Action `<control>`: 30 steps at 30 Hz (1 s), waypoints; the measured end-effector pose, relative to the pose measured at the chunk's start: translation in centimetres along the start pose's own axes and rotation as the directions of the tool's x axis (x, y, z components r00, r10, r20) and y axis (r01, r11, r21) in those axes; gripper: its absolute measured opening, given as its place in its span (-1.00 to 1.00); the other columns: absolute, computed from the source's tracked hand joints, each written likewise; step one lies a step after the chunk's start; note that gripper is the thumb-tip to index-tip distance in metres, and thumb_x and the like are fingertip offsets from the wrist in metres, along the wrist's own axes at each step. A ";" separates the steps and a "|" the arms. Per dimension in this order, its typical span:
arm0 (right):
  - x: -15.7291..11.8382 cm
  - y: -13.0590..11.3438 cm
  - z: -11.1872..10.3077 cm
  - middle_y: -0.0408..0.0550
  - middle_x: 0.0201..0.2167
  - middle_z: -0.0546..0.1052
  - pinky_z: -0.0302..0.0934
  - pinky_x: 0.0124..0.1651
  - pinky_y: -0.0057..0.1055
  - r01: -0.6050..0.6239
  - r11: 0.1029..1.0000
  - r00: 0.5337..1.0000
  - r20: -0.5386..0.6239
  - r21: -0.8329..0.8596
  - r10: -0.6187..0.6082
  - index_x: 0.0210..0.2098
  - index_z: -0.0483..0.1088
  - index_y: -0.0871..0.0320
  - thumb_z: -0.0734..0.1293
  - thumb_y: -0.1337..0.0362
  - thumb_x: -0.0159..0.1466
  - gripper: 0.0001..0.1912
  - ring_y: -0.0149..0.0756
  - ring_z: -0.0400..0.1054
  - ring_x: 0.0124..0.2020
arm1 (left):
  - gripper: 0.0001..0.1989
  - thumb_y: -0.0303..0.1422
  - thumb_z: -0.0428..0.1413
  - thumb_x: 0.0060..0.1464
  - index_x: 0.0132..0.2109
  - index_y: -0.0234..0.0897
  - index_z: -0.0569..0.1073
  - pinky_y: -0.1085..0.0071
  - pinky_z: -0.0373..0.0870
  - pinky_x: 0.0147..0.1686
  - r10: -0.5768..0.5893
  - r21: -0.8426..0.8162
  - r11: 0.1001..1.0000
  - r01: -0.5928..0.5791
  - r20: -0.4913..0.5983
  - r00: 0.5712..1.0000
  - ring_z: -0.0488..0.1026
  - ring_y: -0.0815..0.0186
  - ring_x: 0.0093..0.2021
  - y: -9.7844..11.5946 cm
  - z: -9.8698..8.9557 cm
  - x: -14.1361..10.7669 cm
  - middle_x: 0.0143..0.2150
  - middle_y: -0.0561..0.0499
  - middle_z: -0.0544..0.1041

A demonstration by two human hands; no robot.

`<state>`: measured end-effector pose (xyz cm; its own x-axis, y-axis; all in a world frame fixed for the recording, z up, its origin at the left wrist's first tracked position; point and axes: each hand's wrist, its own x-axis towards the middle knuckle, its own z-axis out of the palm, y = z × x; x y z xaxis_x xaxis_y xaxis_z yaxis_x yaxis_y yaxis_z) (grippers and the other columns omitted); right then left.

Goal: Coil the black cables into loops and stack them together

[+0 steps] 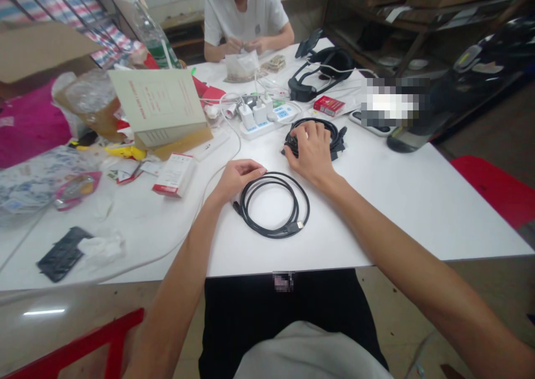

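A black cable wound in a loose coil (308, 203) lies flat on the white table, with its metal plug showing at the near right side. My left hand (239, 179) is closed at the coil's upper left edge, thumb and fingers pinched on the cable. Further back and to the right sits a thicker bundle of black cables (337, 139). Over its left part is my right hand (310, 150), with bent fingers gripping the bundle; their tips are partly hidden.
Behind the hands stand a white power strip (257, 129) with chargers, a red box (329, 106) and a black headset (303, 89). A dark bottle (418, 128) is at the right. Left are a red-white box (175, 174) and wrappers. Across the table a person (246, 16) handles small items.
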<state>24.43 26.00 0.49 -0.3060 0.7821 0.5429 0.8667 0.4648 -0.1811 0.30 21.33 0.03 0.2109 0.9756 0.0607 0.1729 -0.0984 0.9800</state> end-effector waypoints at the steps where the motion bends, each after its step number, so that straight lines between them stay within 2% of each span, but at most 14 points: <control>1: 0.1 0.4 0.1 0.34 0.21 0.42 0.09 0.24 0.00 -0.065 0.997 0.998 0.018 -0.036 0.066 0.14 0.40 0.26 0.23 0.06 0.47 -0.56 0.17 0.21 0.22 | -0.60 -0.04 0.46 0.05 -0.20 -0.30 0.72 0.32 0.53 -0.08 0.000 0.019 1.000 0.000 0.000 1.000 0.63 0.21 -0.20 0.1 0.1 -0.1 -0.21 -0.11 0.73; 4: 0.2 1.5 0.7 0.43 0.24 0.39 0.08 0.27 0.11 -0.185 0.978 0.973 0.120 -0.097 0.196 0.23 0.35 0.34 0.21 0.00 0.47 -0.44 0.24 0.20 0.24 | -0.58 0.00 0.44 0.07 -0.20 -0.30 0.72 0.35 0.50 -0.17 0.002 0.038 0.999 -0.002 0.000 1.000 0.60 0.23 -0.25 0.4 0.1 -0.2 -0.25 -0.11 0.72; 7: 0.1 2.0 1.1 0.44 0.15 0.47 0.14 0.25 0.13 -0.195 0.976 0.947 0.242 -0.093 0.212 0.17 0.39 0.35 0.14 0.00 0.52 -0.45 0.24 0.27 0.18 | -0.58 0.02 0.40 0.11 -0.18 -0.29 0.74 0.37 0.48 -0.21 0.013 0.044 0.999 -0.013 -0.005 1.000 0.58 0.25 -0.29 0.7 0.2 -0.3 -0.30 -0.09 0.70; 9: 0.1 2.1 1.2 0.45 0.12 0.50 0.17 0.23 0.13 -0.190 0.979 0.942 0.267 -0.080 0.205 0.15 0.41 0.35 0.12 0.00 0.53 -0.45 0.24 0.30 0.16 | -0.59 0.01 0.41 0.11 -0.19 -0.29 0.74 0.36 0.48 -0.22 0.016 0.027 1.000 -0.016 -0.004 1.000 0.57 0.25 -0.29 0.8 0.2 -0.4 -0.29 -0.09 0.70; 12: 0.2 2.0 1.1 0.46 0.11 0.51 0.21 0.20 0.09 -0.196 0.979 0.947 0.247 -0.064 0.206 0.13 0.42 0.36 0.07 0.02 0.54 -0.45 0.22 0.32 0.14 | -0.60 -0.06 0.48 0.02 -0.15 -0.29 0.73 0.33 0.51 -0.15 0.013 -0.036 0.999 -0.012 0.030 0.999 0.59 0.22 -0.24 1.0 0.3 -0.5 -0.23 -0.11 0.71; 16: 0.4 1.9 0.6 0.45 0.10 0.54 0.25 0.14 -0.02 -0.206 0.977 0.943 0.256 -0.060 0.214 0.11 0.44 0.34 0.01 0.09 0.57 -0.47 0.13 0.37 0.08 | -0.57 -0.17 0.54 -0.07 -0.10 -0.31 0.72 0.30 0.52 -0.09 0.022 -0.086 0.996 -0.016 0.072 0.997 0.60 0.23 -0.22 0.8 0.3 -0.5 -0.24 -0.11 0.69; 20: 0.7 2.1 -0.3 0.37 0.04 0.59 0.22 0.01 -0.20 -0.245 0.966 0.933 0.253 -0.077 0.257 0.06 0.44 0.30 0.02 0.08 0.59 -0.50 -0.01 0.44 -0.05 | -0.61 -0.17 0.52 -0.04 -0.12 -0.30 0.72 0.30 0.52 -0.10 0.041 -0.073 0.997 -0.040 0.007 0.999 0.59 0.24 -0.23 0.2 0.3 -0.3 -0.24 -0.09 0.68; 23: 1.1 2.4 -1.2 0.31 -0.08 0.62 0.18 -0.06 -0.28 -0.306 0.947 0.923 0.213 -0.101 0.321 0.11 0.41 0.28 -0.01 0.02 0.62 -0.46 -0.11 0.45 -0.16 | -0.61 -0.17 0.51 -0.03 -0.11 -0.30 0.72 0.31 0.51 -0.06 0.048 -0.067 0.996 -0.052 -0.049 0.998 0.60 0.24 -0.19 -0.4 0.1 0.0 -0.19 -0.10 0.69; 30: 1.7 3.7 -2.8 0.27 -0.10 0.61 0.21 -0.08 -0.25 -0.385 0.921 0.914 0.116 -0.051 0.389 0.18 0.37 0.27 -0.01 0.10 0.61 -0.51 -0.05 0.49 -0.16 | -0.67 -0.14 0.46 0.06 -0.13 -0.27 0.71 0.34 0.52 -0.11 0.031 -0.076 0.996 -0.037 -0.077 0.997 0.57 0.30 -0.26 -0.7 -0.3 0.5 -0.21 -0.05 0.69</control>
<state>28.21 27.85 3.07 0.0117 0.9435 0.3310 0.9367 0.1056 -0.3339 -0.03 21.91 -0.61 0.1413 0.9843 0.1059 0.0916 -0.1195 0.9886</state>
